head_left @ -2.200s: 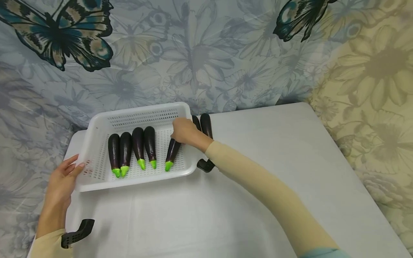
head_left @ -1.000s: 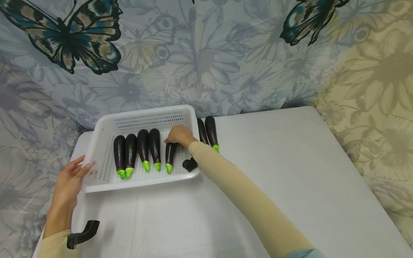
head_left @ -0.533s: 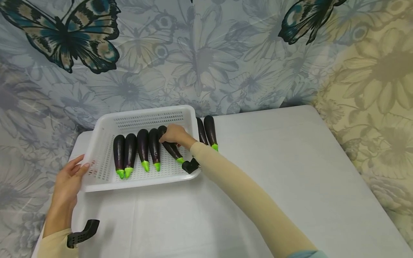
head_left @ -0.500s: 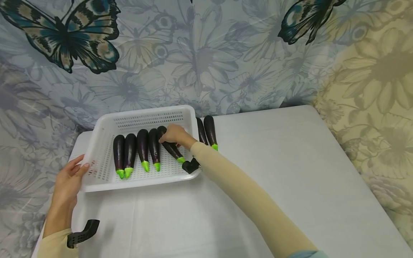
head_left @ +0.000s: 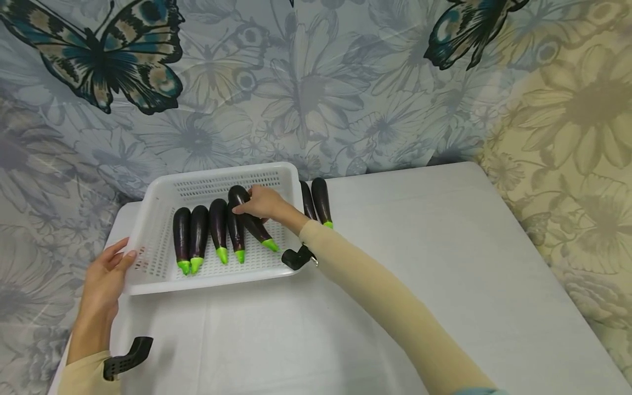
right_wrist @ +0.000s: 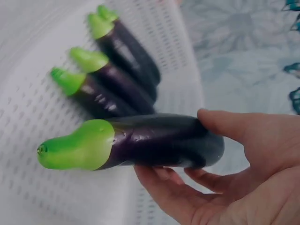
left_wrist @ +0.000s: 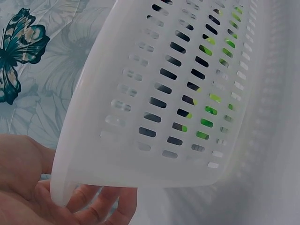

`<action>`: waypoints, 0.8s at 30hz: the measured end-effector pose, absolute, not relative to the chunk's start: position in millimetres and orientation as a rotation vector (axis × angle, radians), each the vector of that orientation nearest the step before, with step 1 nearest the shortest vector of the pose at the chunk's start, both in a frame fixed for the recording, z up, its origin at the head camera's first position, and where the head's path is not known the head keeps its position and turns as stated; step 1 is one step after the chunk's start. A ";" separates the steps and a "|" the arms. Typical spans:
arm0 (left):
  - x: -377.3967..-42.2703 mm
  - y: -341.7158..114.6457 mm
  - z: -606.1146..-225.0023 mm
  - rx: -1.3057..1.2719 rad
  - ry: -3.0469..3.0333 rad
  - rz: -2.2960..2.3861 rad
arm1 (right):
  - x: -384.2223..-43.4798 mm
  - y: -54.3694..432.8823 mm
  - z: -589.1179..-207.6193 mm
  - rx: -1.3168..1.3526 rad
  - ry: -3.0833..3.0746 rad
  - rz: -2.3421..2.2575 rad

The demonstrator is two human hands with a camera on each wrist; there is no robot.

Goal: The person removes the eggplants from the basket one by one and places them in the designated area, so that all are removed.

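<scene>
The head view looks down on the whole perforated basket (head_left: 212, 281). Close up, the left-wrist view shares its outside, the right-wrist its inside.

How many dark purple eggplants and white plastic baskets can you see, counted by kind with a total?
White perforated plastic basket: 1
Dark purple, green-ended eggplants: 7 (4 lying inside the basket, 1 in the right hand, 2 outside)
Total: 8

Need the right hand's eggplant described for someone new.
On the white table is a white perforated basket. Of the five eggplants inside, find the rightmost eggplant. It alone is held by the right hand, and it slants most, green end rightward.
</scene>
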State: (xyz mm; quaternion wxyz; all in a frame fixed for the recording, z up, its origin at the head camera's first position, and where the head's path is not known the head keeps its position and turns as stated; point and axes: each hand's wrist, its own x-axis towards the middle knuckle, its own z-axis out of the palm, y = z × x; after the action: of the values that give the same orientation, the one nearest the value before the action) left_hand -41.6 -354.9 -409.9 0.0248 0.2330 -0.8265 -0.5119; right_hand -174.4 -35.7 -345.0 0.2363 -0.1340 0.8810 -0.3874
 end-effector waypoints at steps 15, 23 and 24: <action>-40.3 -352.0 -404.9 0.751 -2.594 -1.585 | -185.7 1.3 -315.0 -0.284 2.006 -1.421; -39.6 -346.0 -401.9 0.825 -2.552 -1.580 | -189.4 32.6 -305.3 -0.297 1.960 -1.526; -39.4 -344.2 -400.3 0.830 -2.578 -1.558 | -189.9 36.0 -304.6 -0.293 1.960 -1.533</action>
State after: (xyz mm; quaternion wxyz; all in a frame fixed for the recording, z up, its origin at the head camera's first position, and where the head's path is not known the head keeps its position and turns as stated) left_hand -39.4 -344.2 -400.3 0.0086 0.2655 -0.8250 -0.4987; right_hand -189.9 36.0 -304.6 0.3127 -0.1111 0.7430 -0.5812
